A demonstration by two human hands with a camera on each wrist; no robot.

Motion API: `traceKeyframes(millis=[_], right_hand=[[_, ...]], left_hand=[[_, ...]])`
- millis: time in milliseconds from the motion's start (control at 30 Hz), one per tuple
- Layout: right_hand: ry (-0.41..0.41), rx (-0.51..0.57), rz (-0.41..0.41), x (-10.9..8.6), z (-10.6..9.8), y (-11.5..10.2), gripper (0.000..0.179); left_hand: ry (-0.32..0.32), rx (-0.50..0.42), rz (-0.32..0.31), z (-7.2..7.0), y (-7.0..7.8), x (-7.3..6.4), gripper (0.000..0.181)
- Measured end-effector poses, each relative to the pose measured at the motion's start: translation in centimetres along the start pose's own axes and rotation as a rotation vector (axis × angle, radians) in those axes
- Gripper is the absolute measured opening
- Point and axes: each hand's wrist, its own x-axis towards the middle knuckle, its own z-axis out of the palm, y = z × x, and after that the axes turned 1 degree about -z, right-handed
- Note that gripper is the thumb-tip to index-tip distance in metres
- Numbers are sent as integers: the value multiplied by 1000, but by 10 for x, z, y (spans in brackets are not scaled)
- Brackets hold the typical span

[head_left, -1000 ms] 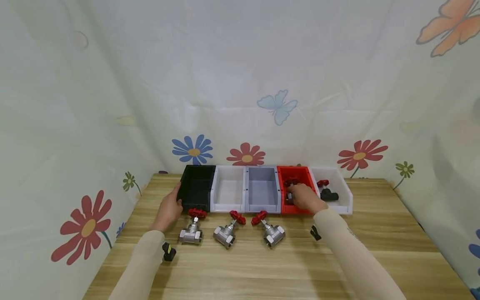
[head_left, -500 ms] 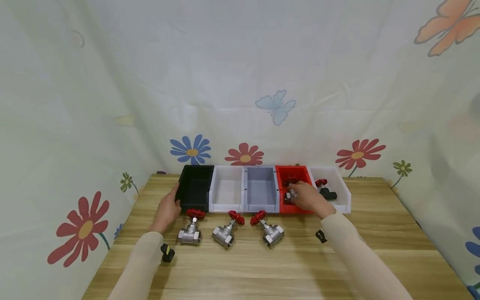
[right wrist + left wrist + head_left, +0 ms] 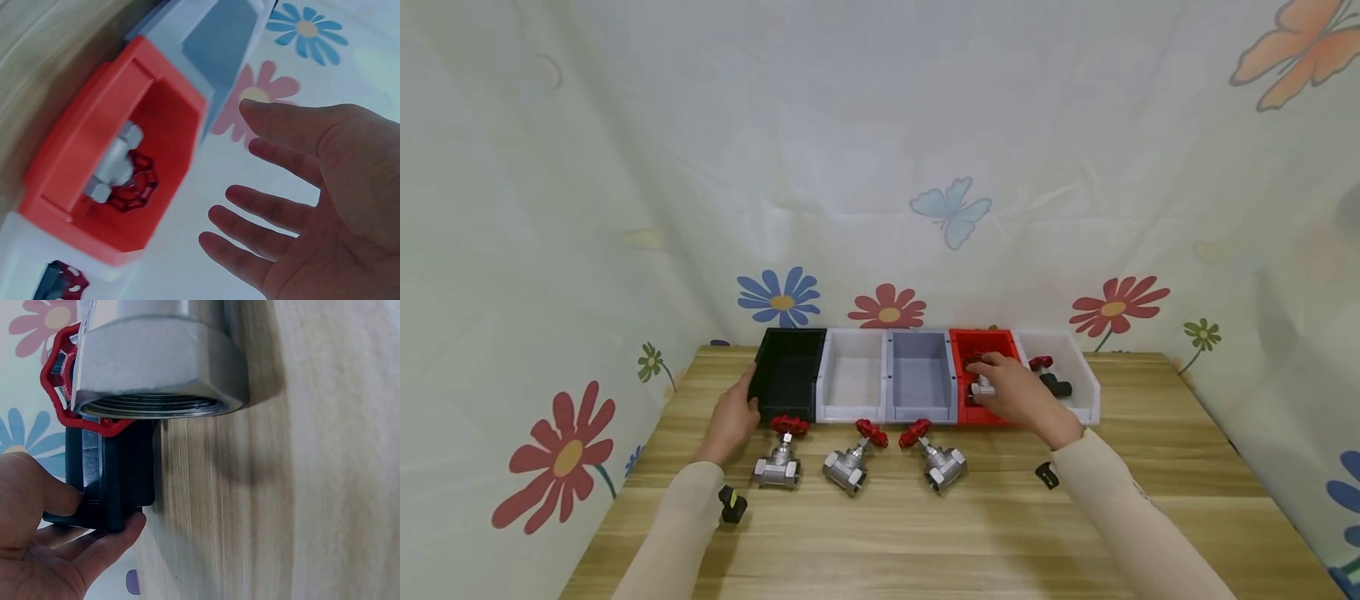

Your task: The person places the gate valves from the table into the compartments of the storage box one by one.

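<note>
My left hand [image 3: 733,421] grips the left side of the black bin [image 3: 790,414], thumb and fingers on its wall in the left wrist view. My right hand [image 3: 300,200], fingers spread and holding nothing, is over the red bin [image 3: 94,144]. Inside that bin lies a silver valve [image 3: 115,164] with a red handwheel; the hand partly covers it in the head view. Three silver valves with red handwheels stand in front of the bins: a left one [image 3: 777,471], a middle one [image 3: 846,471] and a right one [image 3: 945,469].
Between the black and red bins sit a white bin [image 3: 853,412] and a grey bin [image 3: 921,412]. At the right end, another white bin [image 3: 1086,392] holds a black valve [image 3: 1056,385] with a red handwheel. Behind the wooden table [image 3: 880,550] hangs a flowered curtain [image 3: 850,167].
My right hand has let go of the silver valve in the red bin, its fingers spreading as it draws up and away. The left hand has stayed at the black bin.
</note>
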Motion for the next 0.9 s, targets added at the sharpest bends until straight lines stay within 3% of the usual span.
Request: traceKeyframes(millis=[467,900], right_hand=[[68,-89,-144,-18,-7,-21,48],[61,-70,-218,-38,9,-34,45]], left_hand=[[5,6,19,0,-1,0,64],[-3,6,17,0,-1,0,64]])
